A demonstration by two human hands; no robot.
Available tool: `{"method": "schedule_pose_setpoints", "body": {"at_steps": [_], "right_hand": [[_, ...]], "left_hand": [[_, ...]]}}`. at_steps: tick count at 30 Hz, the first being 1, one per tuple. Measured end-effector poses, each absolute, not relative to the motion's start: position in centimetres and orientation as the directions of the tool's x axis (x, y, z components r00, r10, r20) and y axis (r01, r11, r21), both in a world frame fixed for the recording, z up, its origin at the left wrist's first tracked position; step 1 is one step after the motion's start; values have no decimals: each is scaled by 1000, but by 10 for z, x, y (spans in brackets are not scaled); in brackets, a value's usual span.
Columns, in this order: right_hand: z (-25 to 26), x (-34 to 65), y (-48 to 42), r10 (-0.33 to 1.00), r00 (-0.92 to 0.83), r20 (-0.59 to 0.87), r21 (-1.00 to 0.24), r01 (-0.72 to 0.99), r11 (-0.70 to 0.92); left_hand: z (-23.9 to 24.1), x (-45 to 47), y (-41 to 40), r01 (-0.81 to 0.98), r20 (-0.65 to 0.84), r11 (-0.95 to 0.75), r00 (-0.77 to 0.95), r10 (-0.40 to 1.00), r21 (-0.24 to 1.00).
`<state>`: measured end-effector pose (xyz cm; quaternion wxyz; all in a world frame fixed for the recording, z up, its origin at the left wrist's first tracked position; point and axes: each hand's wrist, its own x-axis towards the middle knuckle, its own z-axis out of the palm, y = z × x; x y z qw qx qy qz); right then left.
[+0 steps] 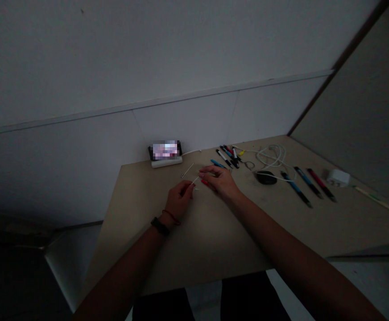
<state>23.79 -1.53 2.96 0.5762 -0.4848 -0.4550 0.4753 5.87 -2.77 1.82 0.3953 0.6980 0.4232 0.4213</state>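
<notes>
My left hand (180,199) rests on the beige table (214,232) and pinches a thin white pen refill (195,180) between its fingertips. My right hand (218,179) lies just to its right, fingers curled over a red pen piece (205,183), with a blue pen piece (217,163) just beyond the fingers. A thin loose refill (187,170) lies on the table beyond my left hand. A dark watch and a red string sit on my left wrist.
A phone (165,150) leans on a white stand against the wall. Further right lie a cluster of pens (228,156), a white cable (271,156), a black round object (265,177), three separate pens (307,182) and a white charger (338,177).
</notes>
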Motion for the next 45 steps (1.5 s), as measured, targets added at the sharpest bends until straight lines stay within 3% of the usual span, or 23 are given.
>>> {"method": "schedule_pose_setpoints", "body": {"at_steps": [10,20,30,38,42,45], "right_hand": [[39,244,-17,976,204,72,-976,-186,111],[32,239,-16,989,138,53,-987,-144,73],[32,238,-16,966,71,249,-966,88,243],[30,234,-18,967,38,251,-961,131,245],[37,245,-15,948,170,270,-940,259,222],[42,268,-9,906,318,280,-877,469,106]], "left_hand": [[18,58,-28,283,244,-327,289,926,902],[18,59,-28,283,249,-334,295,922,899],[18,59,-28,295,257,-344,296,920,891],[17,59,-28,280,256,-338,292,922,898],[18,59,-28,282,244,-323,283,928,903],[18,58,-28,294,238,-318,277,931,901]]}}
